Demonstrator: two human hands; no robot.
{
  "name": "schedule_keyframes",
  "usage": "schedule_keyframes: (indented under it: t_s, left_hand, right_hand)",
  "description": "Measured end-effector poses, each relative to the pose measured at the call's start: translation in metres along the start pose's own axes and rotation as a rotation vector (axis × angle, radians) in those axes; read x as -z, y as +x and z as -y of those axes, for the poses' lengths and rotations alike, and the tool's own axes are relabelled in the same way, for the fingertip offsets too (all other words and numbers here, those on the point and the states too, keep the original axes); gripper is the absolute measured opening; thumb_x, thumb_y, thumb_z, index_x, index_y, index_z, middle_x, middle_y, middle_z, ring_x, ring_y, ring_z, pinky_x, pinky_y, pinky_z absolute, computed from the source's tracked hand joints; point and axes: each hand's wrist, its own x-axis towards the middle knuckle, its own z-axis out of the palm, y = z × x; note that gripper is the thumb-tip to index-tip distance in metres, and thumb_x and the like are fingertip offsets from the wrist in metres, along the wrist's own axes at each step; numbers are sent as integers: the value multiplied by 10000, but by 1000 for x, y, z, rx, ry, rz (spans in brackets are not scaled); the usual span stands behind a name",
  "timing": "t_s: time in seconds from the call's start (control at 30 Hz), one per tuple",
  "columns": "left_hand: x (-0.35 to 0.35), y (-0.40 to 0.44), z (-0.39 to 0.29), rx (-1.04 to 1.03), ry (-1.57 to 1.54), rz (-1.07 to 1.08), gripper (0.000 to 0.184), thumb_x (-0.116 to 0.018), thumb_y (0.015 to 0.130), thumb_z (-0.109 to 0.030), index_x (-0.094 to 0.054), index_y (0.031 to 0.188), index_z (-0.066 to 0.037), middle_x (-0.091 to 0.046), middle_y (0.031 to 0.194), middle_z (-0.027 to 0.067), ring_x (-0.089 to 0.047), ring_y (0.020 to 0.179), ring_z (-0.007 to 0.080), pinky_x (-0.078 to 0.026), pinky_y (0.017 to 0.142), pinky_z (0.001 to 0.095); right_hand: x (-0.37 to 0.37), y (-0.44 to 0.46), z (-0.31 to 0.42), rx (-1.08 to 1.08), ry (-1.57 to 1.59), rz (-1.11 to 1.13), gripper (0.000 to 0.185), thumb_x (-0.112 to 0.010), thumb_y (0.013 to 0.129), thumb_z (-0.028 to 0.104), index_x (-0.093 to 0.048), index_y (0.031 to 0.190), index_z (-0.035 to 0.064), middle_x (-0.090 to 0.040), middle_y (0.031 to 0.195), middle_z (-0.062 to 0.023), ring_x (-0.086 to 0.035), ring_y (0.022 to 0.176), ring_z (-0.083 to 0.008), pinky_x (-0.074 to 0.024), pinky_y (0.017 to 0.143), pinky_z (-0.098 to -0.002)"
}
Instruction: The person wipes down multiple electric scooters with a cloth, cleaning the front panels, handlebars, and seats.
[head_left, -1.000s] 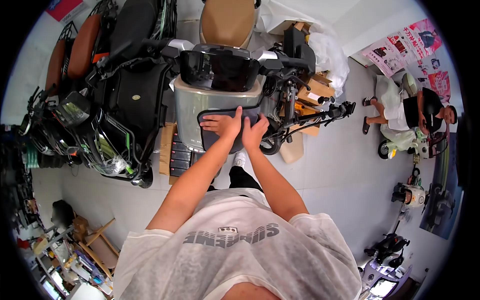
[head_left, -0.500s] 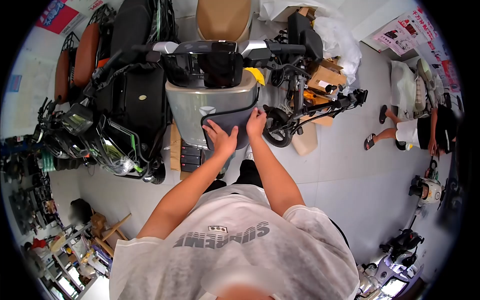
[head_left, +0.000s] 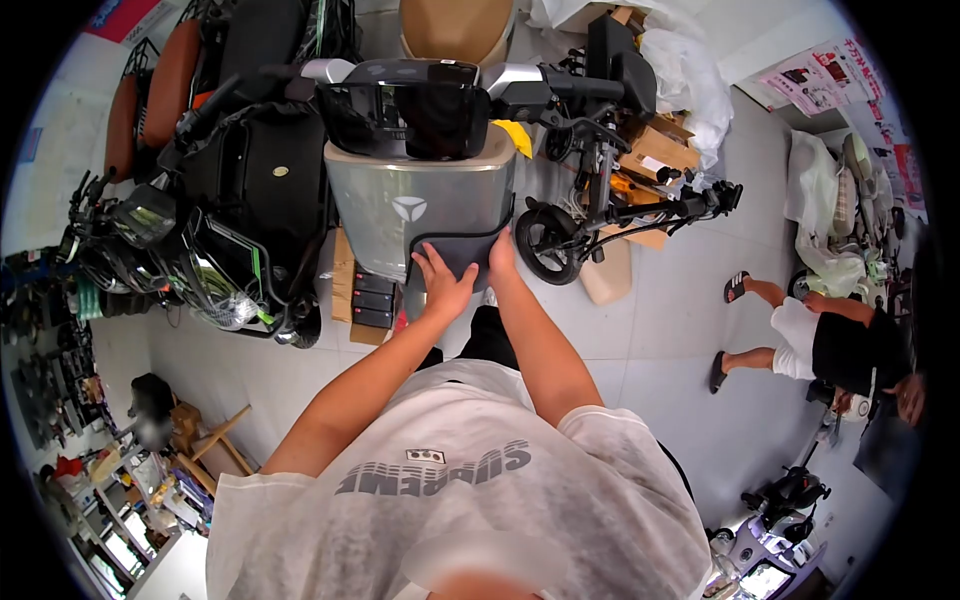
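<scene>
Low on the pale grey front panel of a scooter, just below its white emblem, lies a dark grey pad, with both of the person's hands on or beside it. The left hand is spread, fingers fanned over the pad's left part and thumb held apart; the right hand is at its right edge, and whether it pinches the border or only presses cannot be told. The likeliest trouble is slipping: the panel looks smooth and glossy, so uneven pressure from the two hands could skew the pad or let it slide down. If the right side were let go while only the left fingers bore on it, that edge might lift or fold. The border could also crease where the panel curves away at its side. The pad itself looks thin, matt and soft, with a raised black rim running along the top and round the upper left corner; its lower part is largely hidden by the hands and wrists.
</scene>
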Motion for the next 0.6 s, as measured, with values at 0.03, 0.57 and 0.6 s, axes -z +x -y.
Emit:
schedule_keyframes:
  t_s: [0.03,0.57,0.6]
  left_hand:
    - [0,-1,2,-11,-15,-2,1193,-744,898,-437,82,1611,46,127,1623,424,-18,1544,549,-163,1270,468]
    - [31,46,68,12,83,-227,1577,-934,654,-522,190,1528,154,115,1581,487,35,1531,572,-76,1274,509]
    - [40,54,69,12,80,-227,1577,-934,654,-522,190,1528,154,115,1581,487,35,1531,572,-76,1274,509]
  right_hand:
    - [-6,-5,-10,12,19,-13,660,-268,1111,476,-332,1587,23,-400,1610,-164,-418,1456,-302,-297,1209,-393]
    - [-61,-99,-8,-519,382,123,510,-360,1099,407,-438,1426,23,-483,1454,-201,-525,1304,-344,-469,1076,-516]
    - [-68,-104,-12,-508,296,166,512,-357,1098,392,-425,1447,24,-458,1501,-210,-507,1334,-366,-397,1148,-532]
